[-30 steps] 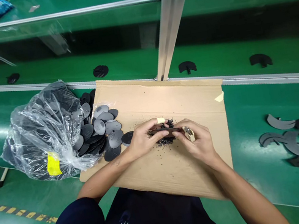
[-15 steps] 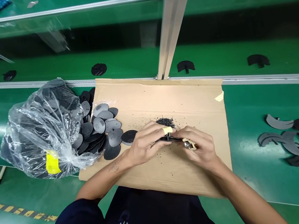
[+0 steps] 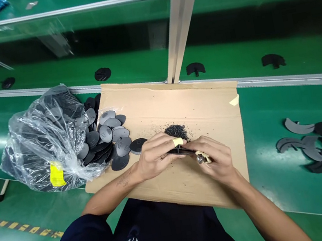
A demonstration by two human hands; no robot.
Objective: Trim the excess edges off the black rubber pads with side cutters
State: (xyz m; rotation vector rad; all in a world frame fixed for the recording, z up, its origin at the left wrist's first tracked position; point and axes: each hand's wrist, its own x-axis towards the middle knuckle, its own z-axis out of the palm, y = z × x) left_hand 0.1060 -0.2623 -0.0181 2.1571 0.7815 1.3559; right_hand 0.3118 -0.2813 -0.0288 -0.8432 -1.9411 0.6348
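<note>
Over the cardboard sheet (image 3: pixel 132 96), my left hand (image 3: pixel 156 154) is closed on a thin black plastic part (image 3: pixel 180 150), held edge-on, with a small raised piece on top. Yellow tape wraps one of its fingers. My right hand (image 3: pixel 215 156) is closed around a small tool (image 3: pixel 202 157) with a shiny metal end and yellowish wrapping. The tool's kind is unclear, and its working end is hidden by the fingers. The right fingertips are close to the part's right end. Just beyond the hands lies a pile of small black scraps (image 3: pixel 176 131).
Oval black and grey discs (image 3: pixel 105 134) spill from a clear plastic bag (image 3: pixel 43 145) on the left. Curved black and grey pieces (image 3: pixel 312 148) lie on the green table at right. A metal post (image 3: pixel 182 21) rises behind the cardboard. Single black parts (image 3: pixel 195 68) sit on the shelf.
The view has shifted slightly. Both hands keep nearly the same place and grip, with the black part and the tool turned only a little.
</note>
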